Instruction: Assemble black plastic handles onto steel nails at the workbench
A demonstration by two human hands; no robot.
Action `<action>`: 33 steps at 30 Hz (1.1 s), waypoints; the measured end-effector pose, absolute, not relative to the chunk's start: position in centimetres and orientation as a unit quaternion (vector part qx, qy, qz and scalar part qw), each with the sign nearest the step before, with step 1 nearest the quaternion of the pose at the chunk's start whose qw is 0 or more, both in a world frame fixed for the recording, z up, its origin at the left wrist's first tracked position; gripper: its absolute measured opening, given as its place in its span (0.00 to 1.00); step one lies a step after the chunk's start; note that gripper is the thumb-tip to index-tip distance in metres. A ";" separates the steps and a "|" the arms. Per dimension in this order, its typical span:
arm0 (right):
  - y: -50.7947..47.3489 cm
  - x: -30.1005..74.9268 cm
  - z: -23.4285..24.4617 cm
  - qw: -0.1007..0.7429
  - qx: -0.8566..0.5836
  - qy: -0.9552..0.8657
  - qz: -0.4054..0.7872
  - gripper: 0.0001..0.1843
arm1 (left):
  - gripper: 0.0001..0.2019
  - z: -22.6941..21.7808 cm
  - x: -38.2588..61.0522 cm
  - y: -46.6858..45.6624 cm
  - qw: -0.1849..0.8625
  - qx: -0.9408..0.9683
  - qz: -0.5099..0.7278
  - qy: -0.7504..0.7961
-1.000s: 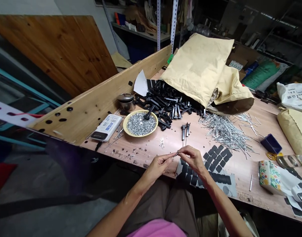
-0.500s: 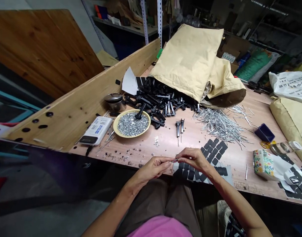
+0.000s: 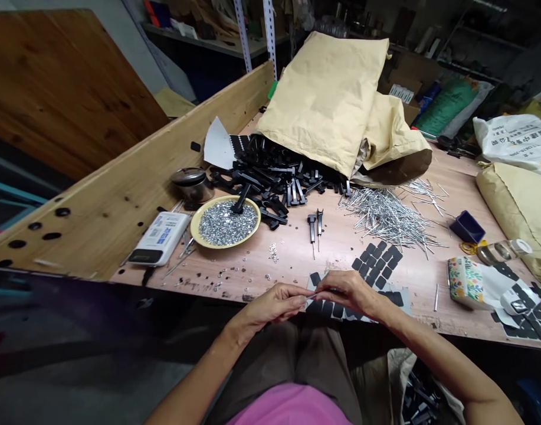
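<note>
My left hand [image 3: 276, 304] and my right hand [image 3: 347, 291] meet at the table's front edge, fingertips nearly touching. Both pinch a thin metal rod [image 3: 311, 296], mostly covered by the fingers; any smaller part on it cannot be made out. Under my right hand lies a backing sheet with black adhesive pads [image 3: 338, 311]. More black pads [image 3: 377, 264] are stuck in rows just beyond. Farther off, two black plastic pieces with metal pins [image 3: 315, 227] lie side by side. A yellow bowl [image 3: 194, 237] of small metal nuts, with a black piece resting in it, stands to the left.
A heap of metal rods [image 3: 387, 218] lies at the right, black plastic parts [image 3: 274, 177] spill from a paper sack [image 3: 325, 100]. A white box-shaped device [image 3: 160, 237] sits by the wooden side board [image 3: 120, 203]. A floral box [image 3: 467, 283] and a blue tray [image 3: 467, 226] stand at right.
The view has shifted slightly, so the table's things appear a little farther left. Both hands keep their pinch on the rod, with only small finger movement.
</note>
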State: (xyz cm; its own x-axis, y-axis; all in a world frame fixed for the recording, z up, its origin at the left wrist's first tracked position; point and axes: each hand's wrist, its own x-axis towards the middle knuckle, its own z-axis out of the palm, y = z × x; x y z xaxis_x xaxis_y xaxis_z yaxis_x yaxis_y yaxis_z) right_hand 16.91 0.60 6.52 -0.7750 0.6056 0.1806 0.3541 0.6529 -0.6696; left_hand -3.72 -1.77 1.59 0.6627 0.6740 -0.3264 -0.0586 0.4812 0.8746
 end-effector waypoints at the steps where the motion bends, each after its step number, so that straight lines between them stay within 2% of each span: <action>1: 0.6 17.0 6.6 0.198 -0.277 -0.884 0.320 0.18 | 0.24 1.6 -3.7 -1.8 0.772 0.476 0.236 0.348; 3: 0.6 17.1 6.6 0.197 -0.299 -0.872 0.333 0.19 | 0.18 1.9 -3.5 -2.0 0.693 0.548 0.267 0.384; 5: 0.6 17.2 6.4 0.198 -0.335 -0.851 0.354 0.20 | 0.14 2.2 -3.2 -2.4 0.563 0.638 0.314 0.422; 8: 0.5 17.3 5.7 0.193 -0.387 -0.816 0.384 0.20 | 0.13 2.5 -2.7 -3.0 0.415 0.714 0.353 0.439; 11: 0.3 17.6 5.2 0.202 -0.372 -0.842 0.335 0.21 | 0.12 2.4 -2.4 -3.0 0.427 0.697 0.357 0.452; 13: 0.2 18.1 5.2 0.202 -0.293 -0.896 0.266 0.21 | 0.14 2.3 -2.4 -2.9 0.529 0.644 0.323 0.449; 16: 0.1 18.9 5.4 0.161 -0.183 -0.948 0.205 0.20 | 0.21 2.1 -2.5 -2.6 0.707 0.539 0.207 0.408; 18: 0.0 19.2 5.3 0.150 -0.177 -0.950 0.209 0.18 | 0.22 2.0 -2.4 -2.7 0.727 0.525 0.184 0.402; 23: -0.3 19.0 4.5 0.215 -0.330 -0.867 0.307 0.20 | 0.13 1.5 -1.3 -3.4 0.496 0.665 0.321 0.457; 25: -0.4 18.8 4.5 0.228 -0.378 -0.827 0.347 0.21 | 0.13 1.4 -1.0 -3.5 0.462 0.684 0.334 0.455; 29: -0.5 18.9 4.9 0.249 -0.394 -0.802 0.373 0.24 | 0.15 1.3 -0.8 -3.2 0.462 0.704 0.325 0.430; 33: -0.7 18.8 4.6 0.268 -0.416 -0.796 0.348 0.25 | 0.15 1.1 -0.6 -3.2 0.294 0.781 0.349 0.427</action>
